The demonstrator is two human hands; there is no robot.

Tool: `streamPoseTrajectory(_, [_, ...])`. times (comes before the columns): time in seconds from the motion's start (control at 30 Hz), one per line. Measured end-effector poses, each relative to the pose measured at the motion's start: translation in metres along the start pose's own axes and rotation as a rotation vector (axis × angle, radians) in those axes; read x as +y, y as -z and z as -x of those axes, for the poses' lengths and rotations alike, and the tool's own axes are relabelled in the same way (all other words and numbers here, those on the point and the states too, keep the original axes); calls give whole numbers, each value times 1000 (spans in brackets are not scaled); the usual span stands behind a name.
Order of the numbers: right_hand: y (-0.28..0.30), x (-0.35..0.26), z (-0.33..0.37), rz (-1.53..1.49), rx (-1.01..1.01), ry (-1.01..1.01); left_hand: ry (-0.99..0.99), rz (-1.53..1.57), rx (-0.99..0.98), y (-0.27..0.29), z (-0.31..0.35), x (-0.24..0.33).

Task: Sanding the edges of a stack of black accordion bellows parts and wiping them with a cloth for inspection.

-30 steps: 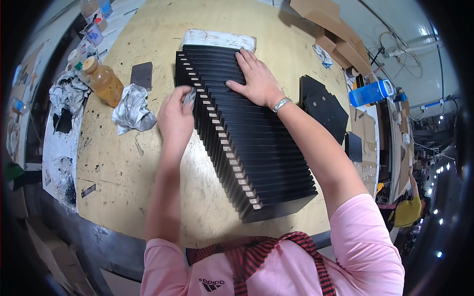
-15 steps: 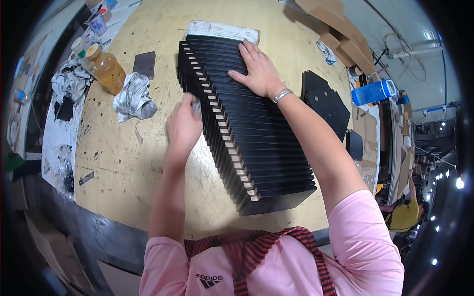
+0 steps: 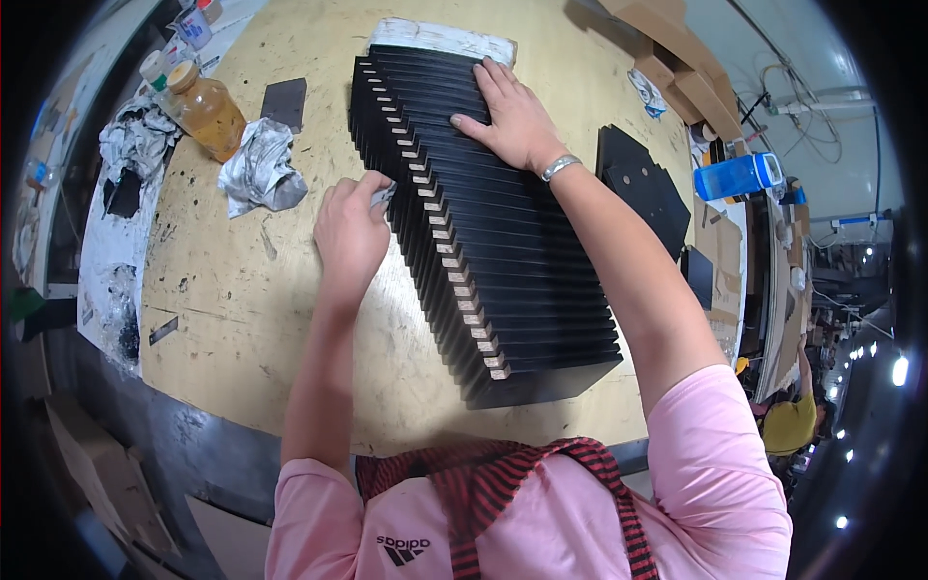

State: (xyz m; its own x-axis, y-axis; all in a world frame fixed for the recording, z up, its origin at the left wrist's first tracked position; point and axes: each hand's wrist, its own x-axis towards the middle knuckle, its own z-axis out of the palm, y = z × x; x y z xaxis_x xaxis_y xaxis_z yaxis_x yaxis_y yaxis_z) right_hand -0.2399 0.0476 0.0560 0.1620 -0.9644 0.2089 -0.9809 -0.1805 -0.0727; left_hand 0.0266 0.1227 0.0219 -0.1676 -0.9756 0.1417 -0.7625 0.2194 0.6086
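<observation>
A long row of thin black panels (image 3: 541, 300) stands tightly packed on the table, stepped so that a line of pale, unpainted notches runs down its left part. On its far right portion my right hand (image 3: 512, 121) lies flat, fingers spread, with a metal bracelet at the wrist. My left hand (image 3: 353, 232) is closed beside the row's left side, pinching a small grey folded wad (image 3: 383, 193) close to the panel edges. Whether that wad is cloth or paper I cannot make out. A white-painted block (image 3: 445, 39) sits against the row's far end.
On the left are a jar of amber liquid (image 3: 208, 116), a crumpled silvery-white rag (image 3: 261, 169) and a dark flat piece (image 3: 283, 103). Black plates (image 3: 643, 188) lie to the right, near a blue container (image 3: 735, 178). Cardboard (image 3: 677, 58) borders the table's far right.
My left hand has shifted slightly left, and the grey wad in it now shows more sharply. The right hand keeps its place on the panels. The whole view has tilted a little.
</observation>
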Motion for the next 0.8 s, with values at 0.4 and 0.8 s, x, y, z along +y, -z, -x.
streamPoseTrajectory(0.4, [-3, -3, -2, 2, 9, 15, -179, 163, 193, 9, -20, 22])
streamPoseTrajectory(0.8, [2, 0, -1, -23, -14, 1, -130, 81, -4, -8, 13, -2])
